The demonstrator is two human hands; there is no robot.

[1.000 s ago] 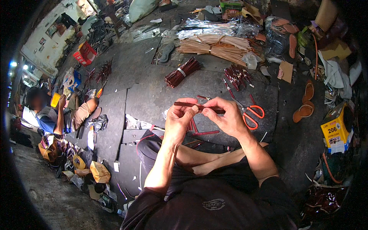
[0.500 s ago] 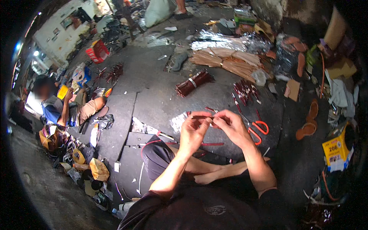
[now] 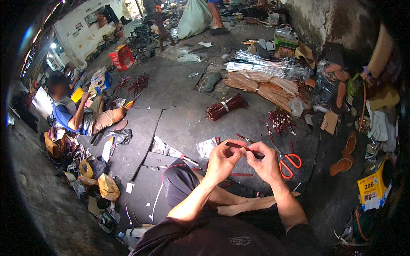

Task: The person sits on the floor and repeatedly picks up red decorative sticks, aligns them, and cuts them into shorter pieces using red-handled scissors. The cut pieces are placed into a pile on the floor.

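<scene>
My left hand (image 3: 222,162) and my right hand (image 3: 265,164) meet above my crossed legs, fingers closed in a pinch. Between them they hold a thin dark red-brown strip (image 3: 234,145), partly covered by the fingers. Just right of my right hand lie scissors with orange handles (image 3: 292,165) on the dark floor mat. Beyond the hands rests a tied bundle of dark red strips (image 3: 226,106). Farther right is a loose cluster of similar short strips with pale ends (image 3: 281,122). A crumpled clear plastic piece (image 3: 206,148) lies left of my left hand.
At the left, a person (image 3: 81,109) sits on the floor. Stacks of tan strips (image 3: 265,87) and silvery strips (image 3: 256,67) lie at the back right. Sandals (image 3: 342,164) and a yellow bag (image 3: 370,187) are on the right. A large pale sack (image 3: 194,19) stands at the back.
The view has shifted, bringing more of the background into sight. My hands stay pinched together, and the strip between them now shows more plainly.
</scene>
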